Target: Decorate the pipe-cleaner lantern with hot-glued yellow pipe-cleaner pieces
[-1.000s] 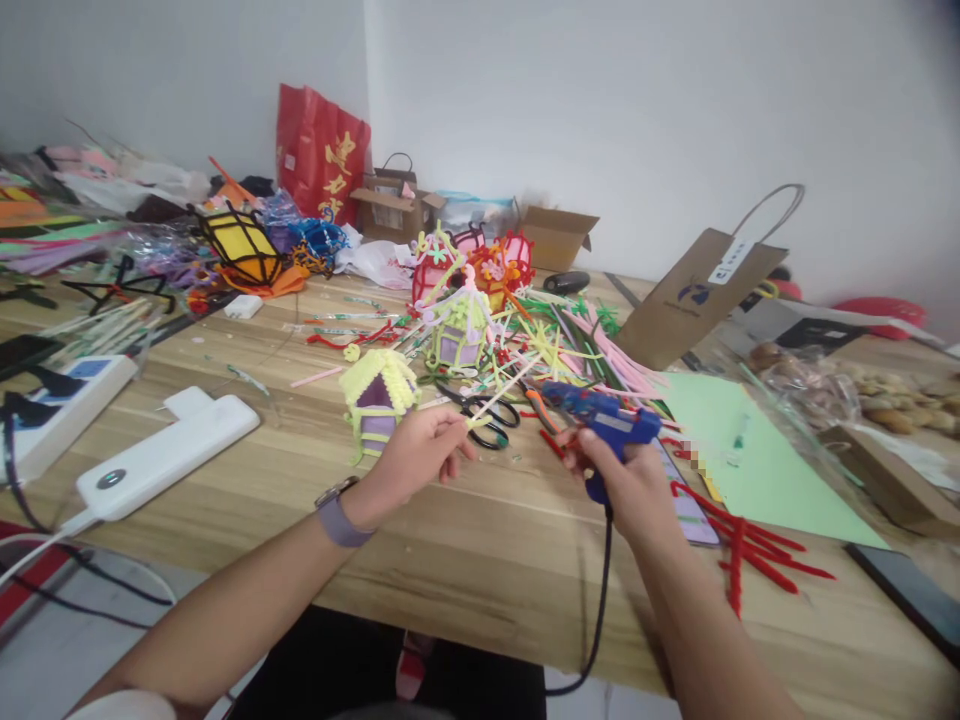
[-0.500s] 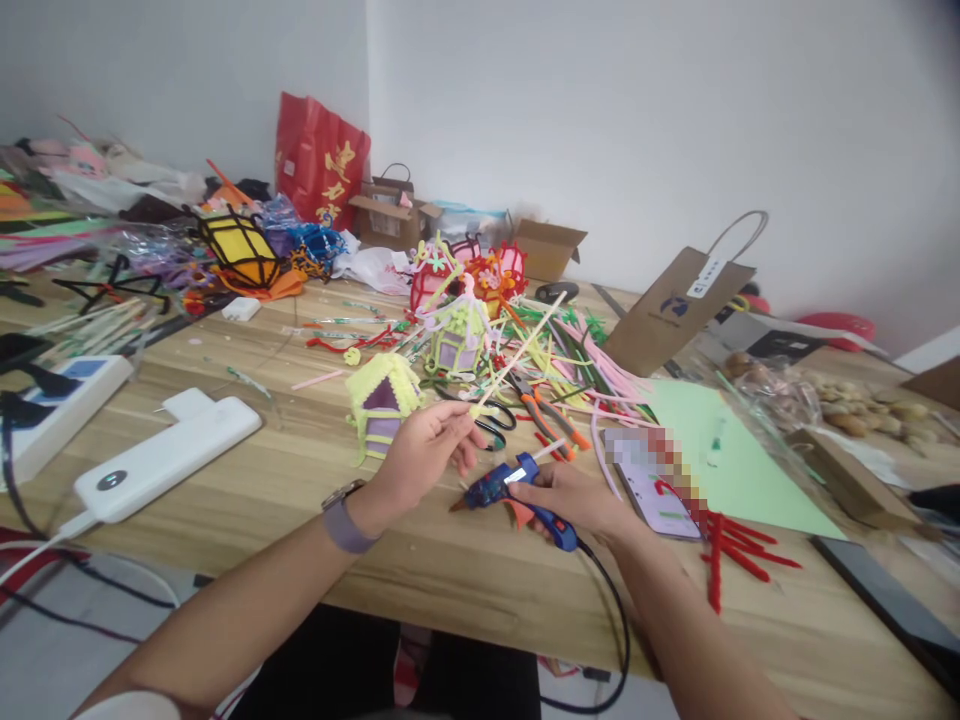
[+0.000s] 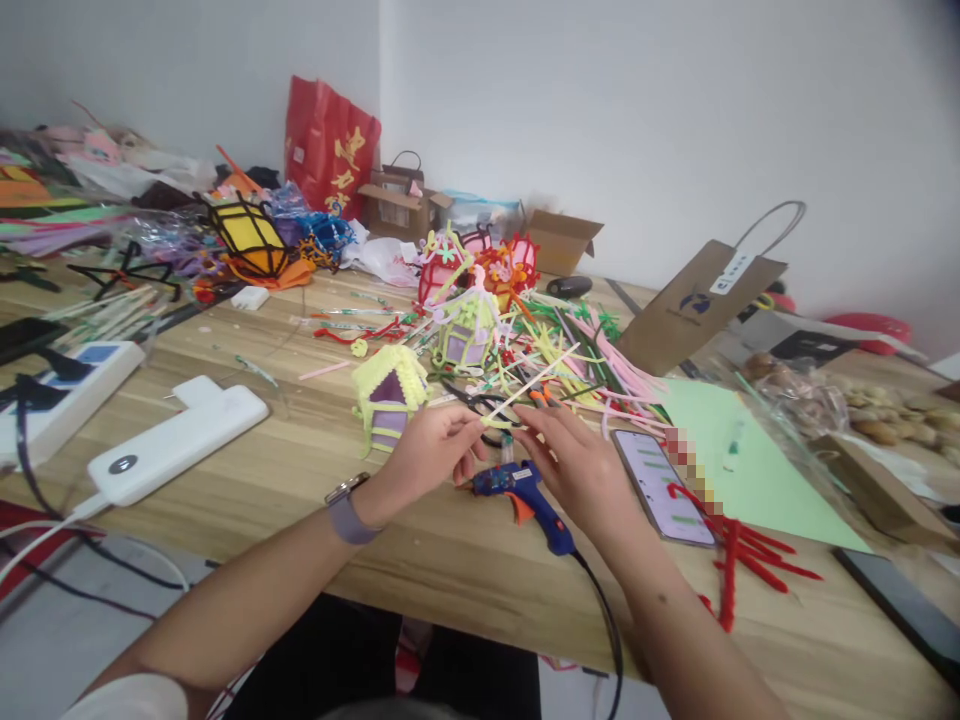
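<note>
My left hand (image 3: 444,445) pinches the lower end of a thin pale stick (image 3: 534,384) with a yellow-green piece at its tip. Beside it, my right hand (image 3: 574,455) has its fingers stretched towards that same tip; whether they touch it is unclear. Under the hands, the blue glue gun (image 3: 525,492) with an orange trigger lies on the wooden table (image 3: 420,580). A small yellow and purple house (image 3: 388,400) stands behind my left hand. Behind that is a green and lilac lantern (image 3: 466,330).
A phone (image 3: 664,485) and red fuzzy stems (image 3: 750,555) lie to the right, near a green sheet (image 3: 750,460). A white power bank (image 3: 180,440) and power strip (image 3: 67,395) are on the left. Coloured stems (image 3: 592,350) and a paper bag (image 3: 694,305) are farther back.
My right hand has let go of the glue gun, which now rests on the table, and has moved up beside my left hand. The view has shifted slightly.
</note>
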The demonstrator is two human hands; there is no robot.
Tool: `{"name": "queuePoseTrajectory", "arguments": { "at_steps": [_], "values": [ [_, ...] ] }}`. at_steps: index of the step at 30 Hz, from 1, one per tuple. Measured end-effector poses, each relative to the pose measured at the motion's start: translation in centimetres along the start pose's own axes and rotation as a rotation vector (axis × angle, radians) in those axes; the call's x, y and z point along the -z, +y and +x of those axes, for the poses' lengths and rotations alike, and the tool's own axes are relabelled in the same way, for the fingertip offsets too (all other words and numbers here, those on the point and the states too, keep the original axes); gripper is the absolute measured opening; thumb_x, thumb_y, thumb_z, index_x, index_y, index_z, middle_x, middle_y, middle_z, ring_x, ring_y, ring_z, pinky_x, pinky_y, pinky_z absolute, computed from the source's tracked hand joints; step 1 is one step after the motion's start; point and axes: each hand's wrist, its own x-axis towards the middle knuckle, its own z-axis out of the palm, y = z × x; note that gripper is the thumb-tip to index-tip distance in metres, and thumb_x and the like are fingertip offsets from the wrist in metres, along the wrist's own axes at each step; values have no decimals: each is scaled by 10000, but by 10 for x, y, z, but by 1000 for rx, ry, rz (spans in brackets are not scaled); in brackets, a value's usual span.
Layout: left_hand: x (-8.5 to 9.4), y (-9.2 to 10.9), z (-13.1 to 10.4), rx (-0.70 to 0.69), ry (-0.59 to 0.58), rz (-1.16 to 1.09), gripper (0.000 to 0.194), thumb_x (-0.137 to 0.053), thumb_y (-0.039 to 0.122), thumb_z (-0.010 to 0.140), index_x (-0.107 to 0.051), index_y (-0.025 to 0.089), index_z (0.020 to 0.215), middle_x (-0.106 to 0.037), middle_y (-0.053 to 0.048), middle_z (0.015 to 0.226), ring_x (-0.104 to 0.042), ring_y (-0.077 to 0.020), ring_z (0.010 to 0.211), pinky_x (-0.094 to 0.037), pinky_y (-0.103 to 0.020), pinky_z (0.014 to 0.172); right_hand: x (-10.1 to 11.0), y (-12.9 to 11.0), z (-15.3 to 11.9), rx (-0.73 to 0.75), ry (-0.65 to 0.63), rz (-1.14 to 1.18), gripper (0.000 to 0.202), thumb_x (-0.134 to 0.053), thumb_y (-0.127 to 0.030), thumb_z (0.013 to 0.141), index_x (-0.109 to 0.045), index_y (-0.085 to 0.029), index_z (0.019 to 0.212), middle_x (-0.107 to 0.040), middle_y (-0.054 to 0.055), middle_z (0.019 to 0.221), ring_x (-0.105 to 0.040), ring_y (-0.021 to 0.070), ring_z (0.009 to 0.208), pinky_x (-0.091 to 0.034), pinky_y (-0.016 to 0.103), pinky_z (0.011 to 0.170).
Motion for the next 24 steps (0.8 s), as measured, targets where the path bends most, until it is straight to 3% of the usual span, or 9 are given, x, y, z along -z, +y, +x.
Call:
{"name": "queuePoseTrajectory", "arguments": {
  "at_steps": [4, 10, 13, 18, 21, 24],
  "values": [
    [1, -4, 1, -27, -12, 82, 311, -478, 359, 887, -560, 158, 664, -532, 40, 473, -501, -74, 388, -379, -160, 373, -7, 3, -1, 104, 6, -42, 141, -515, -164, 929, -648, -177, 974, -709, 64, 860, -660, 163, 773, -471, 247, 645],
    [0, -6, 2, -45, -22, 146, 310, -454, 357, 899, -542, 172, 667, -535, 44, 493, -498, -78, 388, -360, -170, 373, -8, 4, 0, 151, 13, -85, 147, -515, -189, 931, -651, -166, 880, -697, 53, 790, -615, 157, 719, -419, 272, 663],
    [0, -6, 1, -99, 11, 285, 300, -432, 330, 910, -555, 176, 683, -564, 31, 527, -518, -92, 416, -369, -191, 416, -6, 2, 0, 155, -48, -112, 173, -493, -190, 935, -649, -176, 863, -689, 42, 780, -598, 161, 731, -383, 292, 683],
    [-3, -10, -1, -368, 79, 749, 271, -430, 283, 928, -643, 173, 801, -676, -50, 741, -620, -178, 691, -422, -265, 623, -1, -2, -1, 116, -176, -106, 223, -452, -217, 949, -647, -185, 845, -676, 36, 775, -585, 162, 749, -335, 309, 710],
    [-4, -11, -3, -434, 20, 942, 294, -385, 215, 940, -664, 152, 872, -688, -103, 839, -624, -216, 781, -431, -302, 688, 4, -3, 5, 92, -250, -55, 253, -436, -226, 948, -646, -180, 815, -661, 40, 760, -564, 160, 720, -310, 315, 696],
    [0, -8, -4, -506, -102, 998, 289, -382, 123, 906, -671, 141, 916, -685, -124, 880, -624, -229, 815, -444, -318, 721, 15, 0, 19, 4, -387, 108, 197, -489, -208, 894, -637, -188, 766, -641, 17, 719, -550, 149, 693, -305, 301, 677]
  ]
}}
